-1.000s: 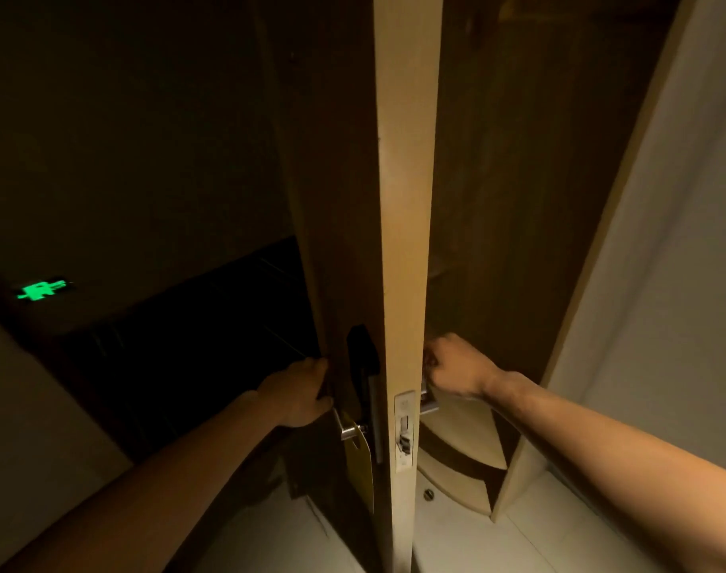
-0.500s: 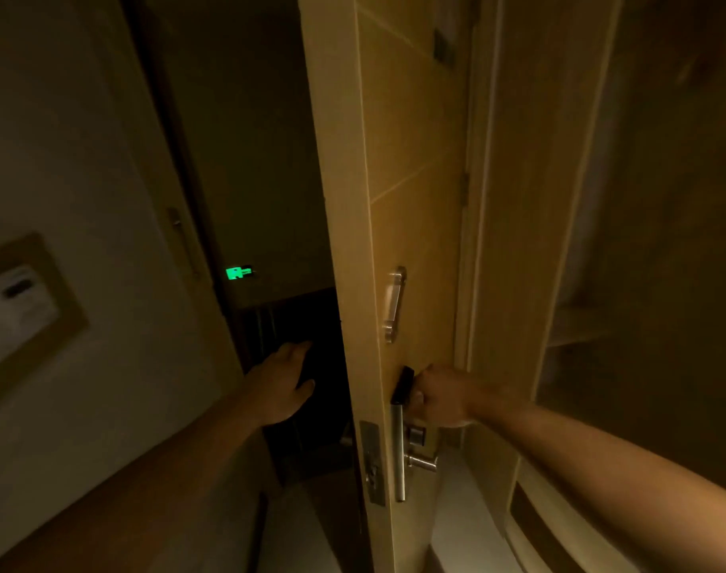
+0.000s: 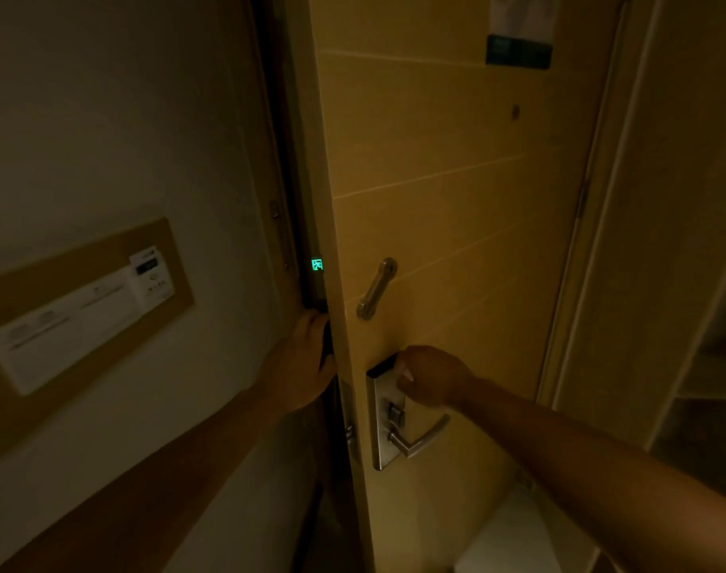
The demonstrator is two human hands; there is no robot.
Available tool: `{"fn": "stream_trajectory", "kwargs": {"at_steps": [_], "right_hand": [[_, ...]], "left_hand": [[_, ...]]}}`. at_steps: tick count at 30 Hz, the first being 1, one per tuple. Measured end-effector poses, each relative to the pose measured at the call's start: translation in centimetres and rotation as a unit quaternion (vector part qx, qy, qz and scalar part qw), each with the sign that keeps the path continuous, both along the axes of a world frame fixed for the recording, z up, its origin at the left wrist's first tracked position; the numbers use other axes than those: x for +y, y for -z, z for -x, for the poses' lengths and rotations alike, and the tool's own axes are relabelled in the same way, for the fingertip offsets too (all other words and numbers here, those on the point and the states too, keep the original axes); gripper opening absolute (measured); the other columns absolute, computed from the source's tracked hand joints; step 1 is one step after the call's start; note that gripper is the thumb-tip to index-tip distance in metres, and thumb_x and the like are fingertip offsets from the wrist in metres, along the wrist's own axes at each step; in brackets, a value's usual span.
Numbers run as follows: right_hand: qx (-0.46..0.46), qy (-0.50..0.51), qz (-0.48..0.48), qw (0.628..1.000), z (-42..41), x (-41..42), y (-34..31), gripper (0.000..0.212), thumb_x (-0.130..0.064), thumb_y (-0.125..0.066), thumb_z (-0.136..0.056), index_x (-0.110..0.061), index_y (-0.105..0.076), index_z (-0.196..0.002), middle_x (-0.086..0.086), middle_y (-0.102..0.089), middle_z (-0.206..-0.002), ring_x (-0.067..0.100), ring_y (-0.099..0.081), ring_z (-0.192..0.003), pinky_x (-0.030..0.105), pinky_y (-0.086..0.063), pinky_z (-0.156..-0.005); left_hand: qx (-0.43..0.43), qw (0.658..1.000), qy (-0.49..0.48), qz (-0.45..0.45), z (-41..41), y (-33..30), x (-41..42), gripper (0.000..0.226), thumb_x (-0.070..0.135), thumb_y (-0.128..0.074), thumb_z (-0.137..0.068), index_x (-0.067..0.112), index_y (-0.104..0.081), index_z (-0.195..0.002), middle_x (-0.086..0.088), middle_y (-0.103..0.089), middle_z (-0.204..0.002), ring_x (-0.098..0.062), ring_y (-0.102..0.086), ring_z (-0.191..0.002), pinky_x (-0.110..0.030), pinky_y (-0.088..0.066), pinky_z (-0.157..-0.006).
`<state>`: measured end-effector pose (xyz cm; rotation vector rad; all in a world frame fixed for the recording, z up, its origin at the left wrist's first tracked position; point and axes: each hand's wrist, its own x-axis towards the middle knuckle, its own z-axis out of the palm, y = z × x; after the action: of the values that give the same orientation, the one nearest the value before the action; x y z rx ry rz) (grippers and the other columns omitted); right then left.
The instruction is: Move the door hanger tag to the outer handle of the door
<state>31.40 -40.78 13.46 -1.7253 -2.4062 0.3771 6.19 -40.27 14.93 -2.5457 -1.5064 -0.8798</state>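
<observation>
Door (image 3: pixel 456 192) nearly shut, narrow gap at left. Left hand (image 3: pixel 301 366) reaching round door edge toward outer side, fingers hidden behind edge; grip cannot be told. Right hand (image 3: pixel 429 380) curled against top of lock plate (image 3: pixel 384 428), above inner lever (image 3: pixel 421 438). Hanger tag not visible; presumably on hidden outer face, nearer left hand.

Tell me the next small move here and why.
Probably slip the left hand out of the gap before pulling the door further shut: it is wrapped around the door's edge, the opening is narrow, and the right hand grips the top of the lock plate. No tag is visible.
</observation>
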Motion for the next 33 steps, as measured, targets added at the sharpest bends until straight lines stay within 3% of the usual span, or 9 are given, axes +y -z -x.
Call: {"fn": "stream_trajectory", "kwargs": {"at_steps": [3, 6, 11, 15, 18, 23, 27, 30, 33], "right_hand": [[-0.009, -0.007, -0.013, 1.0, 0.9, 2.9, 0.1, 0.049, -0.033, -0.05, -0.1, -0.013, -0.045, -0.145, 0.01, -0.046, -0.146, 0.027, -0.046, -0.131, 0.033, -0.038, -0.104], [-0.015, -0.013, -0.021, 1.0, 1.6, 5.9, 0.4, 0.058, -0.033, -0.051, -0.099, -0.014, -0.034, -0.151, 0.009, -0.034, -0.156, 0.028, -0.043, -0.136, 0.036, -0.039, -0.108], [0.019, -0.012, -0.03, 0.999, 3.5, 11.0, 1.2, 0.053, -0.029, -0.055, -0.097, -0.019, -0.038, -0.146, 0.004, -0.045, -0.149, 0.024, -0.051, -0.129, 0.03, -0.042, -0.101], [0.047, -0.018, -0.04, 0.998, 5.2, 15.2, 1.6, 0.048, -0.028, -0.057, -0.096, -0.019, -0.04, -0.139, 0.006, -0.057, -0.135, 0.024, -0.059, -0.115, 0.027, -0.043, -0.086], [0.051, -0.031, -0.047, 0.997, 6.1, 18.3, 2.4, 0.046, -0.027, -0.055, -0.095, -0.018, -0.039, -0.137, 0.007, -0.062, -0.125, 0.025, -0.063, -0.106, 0.032, -0.05, -0.081], [0.026, -0.049, -0.025, 0.998, 6.2, 23.7, 4.9, 0.044, -0.029, -0.051, -0.095, -0.018, -0.045, -0.137, 0.005, -0.062, -0.13, 0.024, -0.062, -0.114, 0.036, -0.052, -0.091], [-0.036, -0.097, 0.032, 0.994, 6.0, 27.6, 7.6, 0.053, -0.035, -0.046, -0.1, -0.021, -0.036, -0.151, 0.003, -0.04, -0.156, 0.022, -0.04, -0.142, 0.038, -0.035, -0.116], [-0.039, -0.132, 0.043, 0.99, 6.6, 31.0, 8.4, 0.049, -0.035, -0.044, -0.102, -0.021, -0.041, -0.149, 0.004, -0.04, -0.156, 0.022, -0.038, -0.143, 0.037, -0.033, -0.117], [-0.027, -0.144, 0.074, 0.986, 7.8, 34.0, 8.7, 0.043, -0.035, -0.043, -0.102, -0.02, -0.047, -0.142, 0.004, -0.048, -0.148, 0.022, -0.047, -0.134, 0.035, -0.04, -0.109]], "left_hand": [[-0.048, 0.999, -0.009, -0.014, 0.5, 0.5, 3.3, 0.065, 0.042, -0.059, -0.085, 0.025, -0.028, -0.14, -0.005, -0.041, -0.143, -0.02, -0.056, -0.111, -0.037, -0.055, -0.087], [-0.126, 0.992, -0.011, 0.017, 1.4, 0.8, 6.4, 0.07, 0.043, -0.064, -0.08, 0.028, -0.03, -0.139, 0.001, -0.043, -0.137, -0.017, -0.056, -0.112, -0.036, -0.056, -0.083], [-0.146, 0.989, -0.014, 0.031, 3.2, 1.5, 10.9, 0.081, 0.05, -0.062, -0.075, 0.034, -0.022, -0.143, 0.01, -0.039, -0.136, -0.005, -0.051, -0.108, -0.028, -0.052, -0.081], [-0.149, 0.988, -0.031, 0.036, 4.9, 1.8, 14.8, 0.071, 0.045, -0.058, -0.081, 0.027, -0.027, -0.142, 0.001, -0.046, -0.129, -0.013, -0.057, -0.101, -0.037, -0.058, -0.079], [-0.152, 0.986, -0.043, 0.044, 5.3, 2.7, 17.7, 0.063, 0.039, -0.055, -0.087, 0.022, -0.027, -0.141, -0.006, -0.046, -0.135, -0.02, -0.06, -0.101, -0.041, -0.058, -0.082], [-0.18, 0.98, -0.084, -0.023, 5.3, 3.4, 21.7, 0.077, 0.027, -0.069, -0.08, 0.03, -0.021, -0.14, -0.008, -0.027, -0.148, -0.023, -0.056, -0.11, -0.032, -0.055, -0.079], [-0.172, 0.975, -0.134, -0.049, 5.1, 3.8, 24.6, 0.09, 0.026, -0.071, -0.075, 0.022, -0.016, -0.145, -0.013, -0.02, -0.152, -0.031, -0.054, -0.114, -0.035, -0.055, -0.08], [-0.158, 0.972, -0.164, -0.06, 5.0, 3.6, 27.0, 0.092, 0.034, -0.069, -0.08, 0.019, -0.011, -0.149, -0.014, -0.017, -0.155, -0.03, -0.047, -0.124, -0.033, -0.051, -0.089], [-0.14, 0.967, -0.203, -0.066, 4.9, 3.1, 28.9, 0.092, 0.036, -0.069, -0.08, 0.019, -0.01, -0.149, -0.014, -0.017, -0.155, -0.03, -0.047, -0.126, -0.04, -0.056, -0.087]]}}
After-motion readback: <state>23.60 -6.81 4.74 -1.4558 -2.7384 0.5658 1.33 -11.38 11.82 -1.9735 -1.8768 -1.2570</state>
